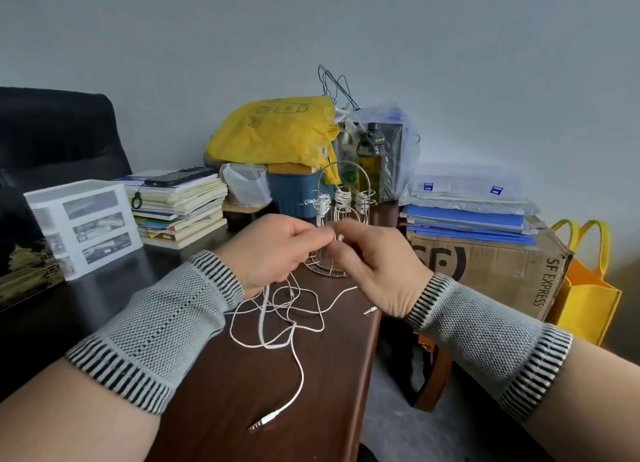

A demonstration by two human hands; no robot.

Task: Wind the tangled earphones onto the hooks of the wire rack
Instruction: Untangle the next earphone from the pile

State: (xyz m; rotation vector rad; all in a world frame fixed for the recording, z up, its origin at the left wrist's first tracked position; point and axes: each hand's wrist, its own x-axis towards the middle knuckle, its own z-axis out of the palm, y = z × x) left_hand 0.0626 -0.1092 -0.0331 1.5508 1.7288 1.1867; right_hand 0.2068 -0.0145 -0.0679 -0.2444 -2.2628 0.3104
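White earphones [277,309], cable tangled on the dark brown table [242,392], silver plugs. Silver wire rack [341,212] near the table's far edge, white cable wound on its hooks. Wrist sleeves [166,326] grey knit with black-and-white striped cuffs on both arms. Yellow plastic bag [273,129] with faint dark print, over a dark blue tub [294,191]. Clear bag [388,125] holds a black and yellow-green bottle. White drawer box [83,222] at the table's left edge. Stack of books [180,212], cream pages, black phone [180,177] on top. Brown cardboard box [485,274] with black print, blue folders [467,219] on it. Yellow-orange tote [588,288]. Black chair [55,132]. Grey wall [346,28].
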